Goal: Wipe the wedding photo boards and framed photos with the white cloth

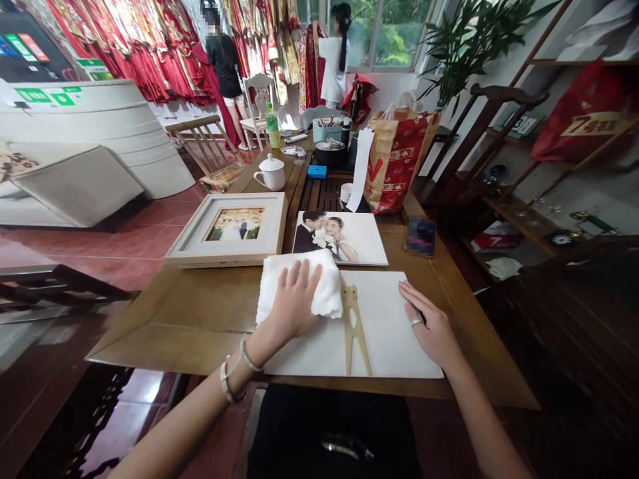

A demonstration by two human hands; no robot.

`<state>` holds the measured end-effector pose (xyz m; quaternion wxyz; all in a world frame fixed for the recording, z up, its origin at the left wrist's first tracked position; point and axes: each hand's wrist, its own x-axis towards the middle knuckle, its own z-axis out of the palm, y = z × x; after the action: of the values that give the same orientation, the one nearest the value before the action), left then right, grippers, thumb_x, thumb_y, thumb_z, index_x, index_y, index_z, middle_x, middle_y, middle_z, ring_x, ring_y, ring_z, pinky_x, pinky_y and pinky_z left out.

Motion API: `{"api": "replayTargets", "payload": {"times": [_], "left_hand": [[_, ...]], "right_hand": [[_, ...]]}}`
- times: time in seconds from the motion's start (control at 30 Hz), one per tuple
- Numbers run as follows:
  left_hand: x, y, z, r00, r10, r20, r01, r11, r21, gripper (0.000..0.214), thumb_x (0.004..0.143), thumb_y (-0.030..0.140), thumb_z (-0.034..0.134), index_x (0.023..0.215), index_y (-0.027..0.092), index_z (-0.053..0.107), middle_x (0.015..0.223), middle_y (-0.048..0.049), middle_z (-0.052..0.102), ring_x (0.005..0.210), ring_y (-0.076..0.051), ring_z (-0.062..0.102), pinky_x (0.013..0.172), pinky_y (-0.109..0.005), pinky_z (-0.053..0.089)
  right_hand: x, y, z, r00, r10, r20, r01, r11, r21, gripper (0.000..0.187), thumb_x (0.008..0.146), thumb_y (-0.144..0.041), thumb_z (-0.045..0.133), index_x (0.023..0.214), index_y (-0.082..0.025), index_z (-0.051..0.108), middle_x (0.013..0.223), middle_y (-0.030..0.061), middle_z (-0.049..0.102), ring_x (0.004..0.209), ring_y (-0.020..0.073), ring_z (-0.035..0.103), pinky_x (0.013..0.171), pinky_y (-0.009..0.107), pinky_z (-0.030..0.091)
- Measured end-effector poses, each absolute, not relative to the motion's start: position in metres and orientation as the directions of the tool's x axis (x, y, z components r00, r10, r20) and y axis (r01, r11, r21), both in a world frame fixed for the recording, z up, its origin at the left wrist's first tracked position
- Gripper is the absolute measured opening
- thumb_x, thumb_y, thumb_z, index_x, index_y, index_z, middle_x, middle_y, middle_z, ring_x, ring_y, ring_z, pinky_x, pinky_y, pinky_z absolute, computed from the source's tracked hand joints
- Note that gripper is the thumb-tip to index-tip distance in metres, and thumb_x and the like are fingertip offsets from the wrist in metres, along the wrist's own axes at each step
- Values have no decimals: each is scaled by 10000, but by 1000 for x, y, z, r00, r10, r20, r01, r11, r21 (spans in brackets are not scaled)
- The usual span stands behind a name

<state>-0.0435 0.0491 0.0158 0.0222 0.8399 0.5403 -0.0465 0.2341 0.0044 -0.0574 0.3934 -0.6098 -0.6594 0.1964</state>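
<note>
My left hand (295,299) lies flat with spread fingers on a folded white cloth (327,303). The cloth covers the upper left corner of a white board (389,332) on the wooden table. At the board's right edge rests my right hand (433,331), its fingers stretched out along the edge and a ring on one finger. Between the hands, on the board, is a flat beige tool (353,326) with two long prongs. Just beyond stands a wedding photo panel (367,239) lying face up. To its left is a pale framed photo (180,249).
Farther back on the table (210,332) are a lidded white cup (272,174), a green-labelled bottle (272,128), a blue box (317,171), a black pot (329,154) and a red-and-tan paper bag (399,159). A dark wooden chair (492,100) stands right. Two people are near hanging red garments.
</note>
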Motion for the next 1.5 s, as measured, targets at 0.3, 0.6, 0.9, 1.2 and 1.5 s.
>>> {"api": "replayTargets", "payload": {"times": [0.3, 0.6, 0.9, 1.2, 1.5], "left_hand": [[-71, -11, 17, 429, 879, -208, 898, -440, -5, 976, 613, 213, 574, 1494, 137, 161, 1569, -152, 66, 1426, -345, -10, 1134, -529, 107], [-81, -62, 15, 457, 835, -307, 881, -473, 26, 1141, 440, 138, 503, 1504, 186, 93, 1575, -109, -39, 1417, -343, -85, 1129, -552, 81], [-70, 31, 22, 382, 907, -175, 920, -391, -20, 871, 691, 190, 559, 1476, 113, 191, 1538, -226, 162, 1415, -371, 112, 1110, -523, 174], [-80, -7, 10, 349, 927, -137, 931, -359, -61, 976, 590, 153, 559, 1484, 94, 171, 1550, -216, 104, 1420, -373, 47, 1122, -520, 154], [-92, -79, 11, 414, 880, -233, 905, -425, 7, 1059, 531, 140, 528, 1503, 150, 108, 1572, -149, 34, 1419, -356, -54, 1133, -547, 85]], "right_hand": [[234, 2, -55, 51, 963, 263, 659, 166, -734, 399, 944, -317, 431, 1328, -275, 532, 1413, 28, 509, 1326, 238, 445, 1129, 475, 337], [237, 3, -59, 58, 963, 262, 667, 158, -728, 397, 943, -315, 425, 1316, -251, 547, 1409, 45, 513, 1325, 239, 447, 1136, 479, 322], [236, 4, -57, 47, 961, 273, 672, 172, -720, 393, 945, -304, 427, 1319, -263, 541, 1411, 37, 511, 1324, 227, 449, 1134, 473, 328], [234, 2, -55, 53, 966, 251, 673, 151, -724, 401, 945, -306, 423, 1323, -235, 538, 1420, 51, 498, 1328, 225, 444, 1131, 464, 337], [236, 2, -56, 53, 961, 272, 683, 164, -712, 395, 942, -296, 421, 1306, -226, 557, 1403, 60, 519, 1319, 225, 456, 1134, 455, 333]]}}
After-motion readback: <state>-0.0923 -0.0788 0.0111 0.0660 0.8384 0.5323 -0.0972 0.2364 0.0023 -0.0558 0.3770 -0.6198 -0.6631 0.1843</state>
